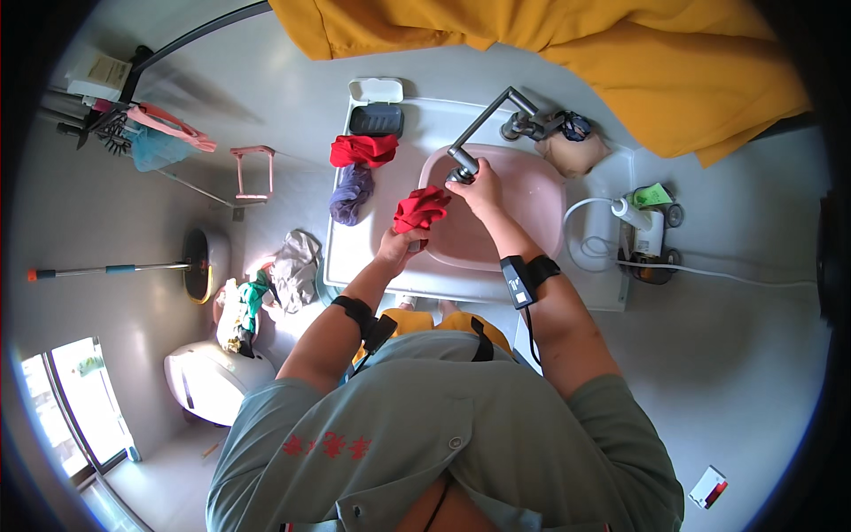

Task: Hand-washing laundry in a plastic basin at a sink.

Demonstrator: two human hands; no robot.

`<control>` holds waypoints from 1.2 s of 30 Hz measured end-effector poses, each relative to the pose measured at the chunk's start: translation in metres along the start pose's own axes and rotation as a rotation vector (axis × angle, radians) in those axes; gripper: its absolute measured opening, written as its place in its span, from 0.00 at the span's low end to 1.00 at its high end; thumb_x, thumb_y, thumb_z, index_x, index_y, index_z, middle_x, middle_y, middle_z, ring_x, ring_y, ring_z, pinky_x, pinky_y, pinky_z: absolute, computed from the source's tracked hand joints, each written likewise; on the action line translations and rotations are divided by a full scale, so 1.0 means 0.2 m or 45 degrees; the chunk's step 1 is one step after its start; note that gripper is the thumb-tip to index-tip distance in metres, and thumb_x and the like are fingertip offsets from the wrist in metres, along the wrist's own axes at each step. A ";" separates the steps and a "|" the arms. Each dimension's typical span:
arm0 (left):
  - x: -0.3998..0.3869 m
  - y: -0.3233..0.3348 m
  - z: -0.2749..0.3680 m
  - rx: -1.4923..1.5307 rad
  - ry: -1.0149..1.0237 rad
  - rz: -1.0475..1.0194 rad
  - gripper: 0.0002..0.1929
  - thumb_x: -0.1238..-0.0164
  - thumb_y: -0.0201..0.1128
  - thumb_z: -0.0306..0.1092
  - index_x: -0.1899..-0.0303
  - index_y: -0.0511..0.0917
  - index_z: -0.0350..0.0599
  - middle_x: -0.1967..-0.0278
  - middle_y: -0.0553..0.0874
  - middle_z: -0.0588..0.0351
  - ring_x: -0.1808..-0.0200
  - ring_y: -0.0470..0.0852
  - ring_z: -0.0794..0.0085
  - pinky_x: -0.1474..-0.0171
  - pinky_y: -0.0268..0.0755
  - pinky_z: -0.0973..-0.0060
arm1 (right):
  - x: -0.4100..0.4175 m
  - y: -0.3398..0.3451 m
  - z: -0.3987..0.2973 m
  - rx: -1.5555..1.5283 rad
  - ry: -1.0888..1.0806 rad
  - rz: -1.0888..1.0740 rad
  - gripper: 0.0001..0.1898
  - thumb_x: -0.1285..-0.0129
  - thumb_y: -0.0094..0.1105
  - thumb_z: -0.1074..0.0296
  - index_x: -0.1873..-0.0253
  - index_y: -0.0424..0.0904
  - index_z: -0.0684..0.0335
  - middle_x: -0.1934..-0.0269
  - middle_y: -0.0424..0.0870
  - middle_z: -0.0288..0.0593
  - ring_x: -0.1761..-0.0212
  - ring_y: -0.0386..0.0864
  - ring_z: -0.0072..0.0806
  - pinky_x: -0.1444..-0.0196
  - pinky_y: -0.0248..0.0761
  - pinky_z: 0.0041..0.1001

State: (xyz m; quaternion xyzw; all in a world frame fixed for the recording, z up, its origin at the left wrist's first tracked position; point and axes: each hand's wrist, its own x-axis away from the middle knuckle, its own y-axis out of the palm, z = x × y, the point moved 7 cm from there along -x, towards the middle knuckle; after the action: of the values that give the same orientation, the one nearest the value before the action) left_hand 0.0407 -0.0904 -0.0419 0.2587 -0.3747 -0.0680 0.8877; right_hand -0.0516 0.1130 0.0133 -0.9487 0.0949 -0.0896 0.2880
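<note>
My left hand [401,247] grips a bunched red cloth [420,209] over the left rim of a pink basin [497,259]. My right hand [482,189] holds the outlet end of a jointed grey metal faucet [480,132], thumb and fingers around it. The basin stands in a white washbasin counter [362,266]. Left of the basin, a second red cloth [362,151] and a crumpled purple cloth [352,195] lie on the counter. Whether water runs from the outlet cannot be made out.
A lidded soap box [376,120] stands open behind the cloths. Mustard-yellow fabric [598,40] hangs across the far side. At right are a white hair dryer [631,213] and its cord [731,276]. Piled laundry [292,272] and a white washing machine [213,379] are at left.
</note>
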 end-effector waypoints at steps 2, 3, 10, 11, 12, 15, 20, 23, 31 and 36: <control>-0.03 -0.05 -0.01 -0.157 0.074 0.081 0.21 0.50 0.70 0.21 0.52 0.77 0.44 0.60 0.81 0.59 0.60 0.81 0.71 0.53 0.76 0.72 | 0.02 0.00 -0.07 0.077 -0.007 0.005 0.32 0.59 0.81 0.62 0.51 0.71 0.67 0.64 0.85 0.52 0.61 0.86 0.43 0.58 0.77 0.36; -0.03 -0.04 0.00 -0.158 0.069 0.074 0.21 0.50 0.70 0.21 0.52 0.77 0.44 0.60 0.81 0.59 0.60 0.81 0.71 0.53 0.76 0.72 | 0.03 -0.01 -0.08 0.155 -0.004 0.022 0.32 0.59 0.81 0.63 0.51 0.71 0.67 0.64 0.85 0.53 0.59 0.86 0.44 0.57 0.78 0.37; 0.05 -0.07 0.18 -0.436 0.259 0.135 0.18 0.56 0.73 0.25 0.58 0.81 0.38 0.65 0.84 0.57 0.65 0.82 0.73 0.59 0.75 0.74 | -0.15 -0.15 0.15 0.238 0.034 -0.423 0.30 0.54 0.76 0.63 0.44 0.78 0.65 0.51 0.83 0.55 0.47 0.81 0.47 0.45 0.74 0.37; 0.09 -0.16 0.19 -0.464 0.288 0.216 0.19 0.57 0.73 0.25 0.57 0.81 0.38 0.64 0.84 0.57 0.65 0.82 0.73 0.59 0.75 0.74 | -0.14 -0.23 -0.09 0.409 0.320 -0.601 0.19 0.48 0.68 0.67 0.50 0.82 0.61 0.54 0.85 0.55 0.47 0.82 0.44 0.44 0.74 0.38; 0.08 -0.10 0.21 -0.518 0.300 0.192 0.20 0.57 0.73 0.25 0.56 0.81 0.38 0.64 0.84 0.57 0.65 0.82 0.73 0.59 0.75 0.74 | -0.32 -0.40 0.05 0.644 -0.006 -0.219 0.13 0.42 0.59 0.71 0.52 0.84 0.58 0.55 0.86 0.53 0.49 0.83 0.43 0.46 0.74 0.38; 0.15 -0.15 0.22 -0.501 0.318 0.208 0.21 0.57 0.73 0.26 0.56 0.80 0.39 0.64 0.84 0.58 0.65 0.82 0.73 0.58 0.75 0.73 | -0.44 -0.66 -0.24 1.118 -0.132 0.134 0.11 0.37 0.51 0.70 0.58 0.86 0.53 0.53 0.85 0.48 0.43 0.79 0.39 0.43 0.72 0.35; 0.17 -0.12 0.22 -0.494 0.310 0.167 0.19 0.54 0.70 0.23 0.56 0.79 0.38 0.65 0.83 0.58 0.66 0.81 0.73 0.59 0.74 0.74 | -0.61 -0.87 -0.01 0.528 -0.102 0.381 0.04 0.49 0.67 0.69 0.66 0.88 0.54 0.50 0.84 0.46 0.39 0.75 0.38 0.36 0.66 0.32; 0.18 -0.16 0.21 -0.508 0.307 0.212 0.20 0.57 0.73 0.25 0.57 0.80 0.38 0.65 0.84 0.58 0.65 0.82 0.73 0.59 0.75 0.74 | -0.56 -0.69 -0.06 1.563 -0.370 -0.184 0.17 0.57 0.75 0.66 0.60 0.84 0.62 0.48 0.81 0.52 0.40 0.73 0.45 0.37 0.68 0.32; 0.17 -0.17 0.21 -0.540 0.295 0.200 0.18 0.53 0.68 0.19 0.56 0.79 0.38 0.66 0.83 0.58 0.66 0.81 0.73 0.60 0.74 0.74 | -0.55 -0.76 -0.01 1.252 -0.132 -0.018 0.15 0.50 0.72 0.60 0.61 0.85 0.64 0.61 0.87 0.53 0.57 0.84 0.49 0.55 0.78 0.37; 0.16 -0.18 0.21 -0.461 0.272 0.203 0.20 0.57 0.73 0.24 0.56 0.80 0.38 0.65 0.84 0.58 0.66 0.82 0.73 0.59 0.76 0.74 | -0.59 -0.77 0.00 1.355 0.075 -0.059 0.14 0.48 0.71 0.61 0.60 0.85 0.63 0.60 0.87 0.51 0.56 0.85 0.48 0.55 0.79 0.35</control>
State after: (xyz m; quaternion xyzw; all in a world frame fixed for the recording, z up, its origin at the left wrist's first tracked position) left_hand 0.0368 -0.1477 -0.0155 0.0703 -0.2796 -0.0360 0.9569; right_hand -0.1453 0.2660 0.0857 -0.6703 0.0235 -0.1584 0.7246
